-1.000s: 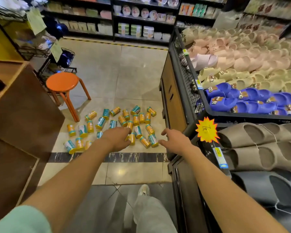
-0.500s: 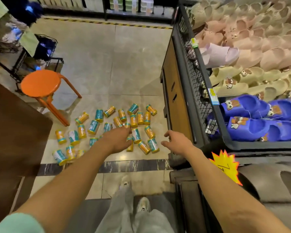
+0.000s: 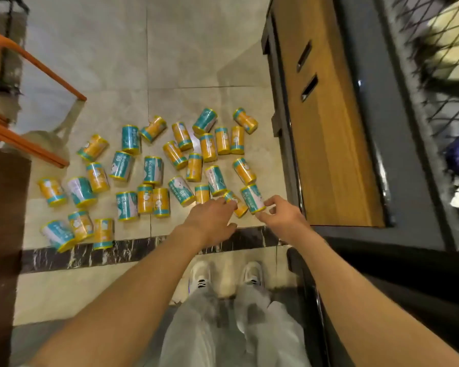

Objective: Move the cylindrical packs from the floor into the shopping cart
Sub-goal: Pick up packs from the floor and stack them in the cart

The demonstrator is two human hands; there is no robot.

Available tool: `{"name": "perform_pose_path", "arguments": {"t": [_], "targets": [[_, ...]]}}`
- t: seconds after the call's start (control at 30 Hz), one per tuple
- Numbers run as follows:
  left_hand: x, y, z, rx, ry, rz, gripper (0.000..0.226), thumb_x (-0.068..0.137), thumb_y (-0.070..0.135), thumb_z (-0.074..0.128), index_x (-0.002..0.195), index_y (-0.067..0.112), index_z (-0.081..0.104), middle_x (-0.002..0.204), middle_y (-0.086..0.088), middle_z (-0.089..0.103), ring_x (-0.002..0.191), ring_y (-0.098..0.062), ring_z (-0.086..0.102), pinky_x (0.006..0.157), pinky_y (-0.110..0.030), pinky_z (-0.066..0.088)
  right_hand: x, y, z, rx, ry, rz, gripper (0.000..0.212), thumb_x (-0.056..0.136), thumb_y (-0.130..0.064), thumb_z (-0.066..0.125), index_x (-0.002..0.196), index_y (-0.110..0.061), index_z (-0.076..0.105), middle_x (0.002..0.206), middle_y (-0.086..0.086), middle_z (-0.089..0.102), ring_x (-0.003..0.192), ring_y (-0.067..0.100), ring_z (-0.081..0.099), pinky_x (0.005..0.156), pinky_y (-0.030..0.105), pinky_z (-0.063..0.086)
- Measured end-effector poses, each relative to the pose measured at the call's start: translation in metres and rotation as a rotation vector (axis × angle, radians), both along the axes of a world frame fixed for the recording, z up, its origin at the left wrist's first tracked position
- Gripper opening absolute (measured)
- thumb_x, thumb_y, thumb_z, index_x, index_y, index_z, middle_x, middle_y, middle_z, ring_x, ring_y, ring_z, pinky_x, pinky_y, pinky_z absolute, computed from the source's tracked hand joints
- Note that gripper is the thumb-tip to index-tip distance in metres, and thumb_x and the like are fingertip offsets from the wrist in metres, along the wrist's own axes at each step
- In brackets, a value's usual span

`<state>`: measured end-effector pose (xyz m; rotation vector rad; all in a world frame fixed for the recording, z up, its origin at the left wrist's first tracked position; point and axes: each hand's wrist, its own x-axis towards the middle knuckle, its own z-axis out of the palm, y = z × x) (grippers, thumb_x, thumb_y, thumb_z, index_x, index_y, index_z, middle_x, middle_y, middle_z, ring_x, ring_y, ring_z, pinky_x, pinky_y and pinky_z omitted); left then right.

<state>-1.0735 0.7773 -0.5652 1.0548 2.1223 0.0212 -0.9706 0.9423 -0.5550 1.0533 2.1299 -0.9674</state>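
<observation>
Several cylindrical packs [image 3: 153, 169], orange and teal with white labels, lie scattered on the tiled floor ahead of me. My left hand [image 3: 210, 221] reaches down, its fingertips resting on an orange pack [image 3: 239, 207] at the near right of the heap. My right hand [image 3: 282, 215] is beside it, thumb and fingers spread around the near end of a teal pack [image 3: 252, 197]. Both packs still lie on the floor. No shopping cart is clearly in view.
A wooden cabinet [image 3: 329, 128] under a black mesh bin [image 3: 435, 75] stands close on the right. An orange stool [image 3: 51, 72] and a dark wooden counter [image 3: 0, 207] are on the left. My white shoes [image 3: 200, 276] stand behind a dark marble strip [image 3: 133, 250].
I have stepped closer and bent down, so the packs look larger. Both hands have dropped to the near right packs and now touch them.
</observation>
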Motion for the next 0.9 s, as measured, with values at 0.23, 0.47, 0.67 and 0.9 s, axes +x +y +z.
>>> {"name": "perform_pose_path", "arguments": {"t": [0.23,0.47,0.67,0.9], "targets": [[-0.038,0.026,-0.227,0.024,0.054,0.034,0.052,0.097,0.042,0.056,0.143,0.021,0.045,0.133,-0.01,0.055,0.122,-0.033,0.056,0.093,-0.044,0.05,-0.019,0.051,-0.206,0.133,-0.009,0.122,0.049,0.095,-0.043,0.067,0.136,-0.022,0.052,0.129,0.006,0.06,0.11,0.025,0.058,0.091,0.043,0.053],[-0.051,0.039,-0.402,0.088,0.101,0.017,0.055,0.093,0.042,0.06,0.141,0.02,0.046,0.13,-0.013,0.056,0.121,-0.036,0.056,0.094,-0.045,0.051,-0.028,0.088,-0.378,0.275,-0.029,0.223,0.052,0.094,-0.047,0.068,0.138,-0.026,0.05,0.133,0.005,0.062,0.108,0.024,0.06,0.08,0.036,0.047],[-0.079,0.049,-0.456,0.169,0.123,0.047,0.055,0.091,0.037,0.065,0.14,0.017,0.05,0.132,-0.015,0.058,0.121,-0.035,0.057,0.098,-0.047,0.049,-0.038,0.113,-0.443,0.369,0.097,0.25,0.065,0.089,-0.051,0.072,0.142,-0.024,0.046,0.134,0.008,0.062,0.118,0.03,0.061,0.091,0.045,0.052],[-0.086,0.057,-0.457,0.163,0.211,-0.054,0.053,0.092,0.042,0.063,0.139,0.023,0.048,0.131,-0.007,0.06,0.119,-0.029,0.059,0.095,-0.051,0.053,-0.043,0.123,-0.459,0.431,0.095,0.371,0.076,0.085,-0.06,0.071,0.145,-0.026,0.041,0.135,0.007,0.061,0.116,0.028,0.06,0.078,0.036,0.044]]}}
